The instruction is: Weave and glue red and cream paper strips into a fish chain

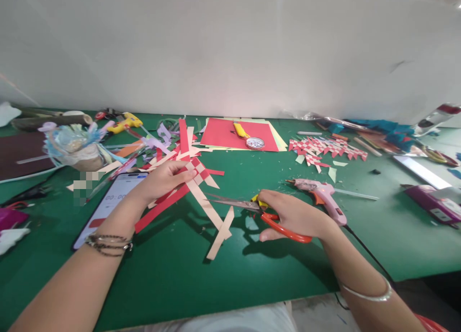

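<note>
Pinched between the thumb and fingers of my left hand (168,179) is a small piece of woven paper strips (198,171), checked red and pale pink, with long loose ends sticking out several ways. My right hand (291,212) grips a pair of scissors (245,205) with red and yellow handles, its blades pointing left and parted. The blades are close to a pale strip (203,202) that hangs from the woven piece. Below them a separate-looking pale strip (220,233) crosses the end of that hanging strip. Some of my left fingers are hidden behind the weave.
A pink glue gun (320,195) lies just beyond my right hand, its cord trailing to the front edge. Finished-looking checked paper pieces (324,149) rest behind it. Red paper sheets (223,133) carry a yellow cutter (240,129). A phone (104,212) sits under my left forearm.
</note>
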`<action>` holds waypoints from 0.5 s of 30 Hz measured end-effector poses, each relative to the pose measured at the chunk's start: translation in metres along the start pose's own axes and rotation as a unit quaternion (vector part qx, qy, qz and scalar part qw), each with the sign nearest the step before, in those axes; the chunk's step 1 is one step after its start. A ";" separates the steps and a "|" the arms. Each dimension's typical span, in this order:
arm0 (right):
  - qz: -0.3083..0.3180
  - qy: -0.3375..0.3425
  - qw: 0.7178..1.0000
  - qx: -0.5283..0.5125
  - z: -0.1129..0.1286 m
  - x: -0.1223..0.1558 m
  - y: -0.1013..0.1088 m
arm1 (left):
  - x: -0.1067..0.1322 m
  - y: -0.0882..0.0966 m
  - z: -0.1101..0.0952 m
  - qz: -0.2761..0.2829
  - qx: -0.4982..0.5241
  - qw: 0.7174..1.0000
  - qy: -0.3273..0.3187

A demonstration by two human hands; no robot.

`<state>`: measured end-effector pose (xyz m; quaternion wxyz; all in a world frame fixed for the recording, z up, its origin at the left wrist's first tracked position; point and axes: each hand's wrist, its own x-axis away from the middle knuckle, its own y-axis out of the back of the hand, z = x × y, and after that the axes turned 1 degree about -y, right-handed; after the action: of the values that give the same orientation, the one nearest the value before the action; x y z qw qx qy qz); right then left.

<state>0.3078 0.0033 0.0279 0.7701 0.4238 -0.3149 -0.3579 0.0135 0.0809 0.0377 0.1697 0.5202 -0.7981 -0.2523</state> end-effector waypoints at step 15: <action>0.007 -0.002 1.000 -0.023 0.003 -0.006 0.002 | -0.004 -0.011 -0.007 -0.020 -0.032 0.996 -0.084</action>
<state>0.3030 0.0080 0.0301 0.7814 0.4035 -0.3112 -0.3602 0.0273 0.0796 0.0370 0.1139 0.5075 -0.7904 -0.3237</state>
